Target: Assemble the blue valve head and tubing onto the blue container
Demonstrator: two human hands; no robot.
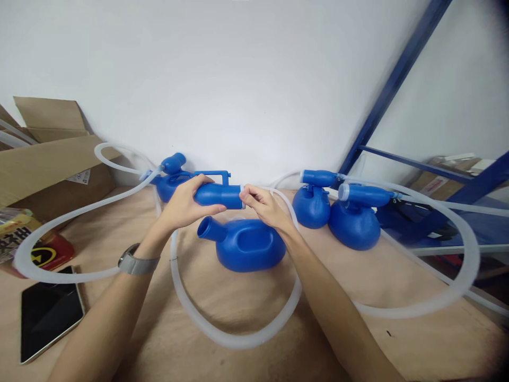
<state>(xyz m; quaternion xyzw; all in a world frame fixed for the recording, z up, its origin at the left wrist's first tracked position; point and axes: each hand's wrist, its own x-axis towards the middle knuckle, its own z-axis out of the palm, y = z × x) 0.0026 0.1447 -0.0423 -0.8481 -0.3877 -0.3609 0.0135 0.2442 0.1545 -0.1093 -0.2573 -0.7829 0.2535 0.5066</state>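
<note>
My left hand [183, 204] is wrapped round a blue plastic tube piece [220, 195], held level above the wooden table [397, 339]. My right hand [264, 206] pinches the end of a clear flexible hose [238, 337] right at the open end of that blue piece. The hose loops down toward me and back up. Just below my hands lies a blue plastic bottle [244, 245] on its side, its spout pointing left. A watch sits on my left wrist.
Two assembled blue bottles [312, 204] [356, 223] with hoses stand at the right, another [170, 178] at the back left. An open cardboard box [47, 159], a snack packet [24, 239] and a phone [50, 315] lie at the left. A blue metal rack [401, 69] rises at the right.
</note>
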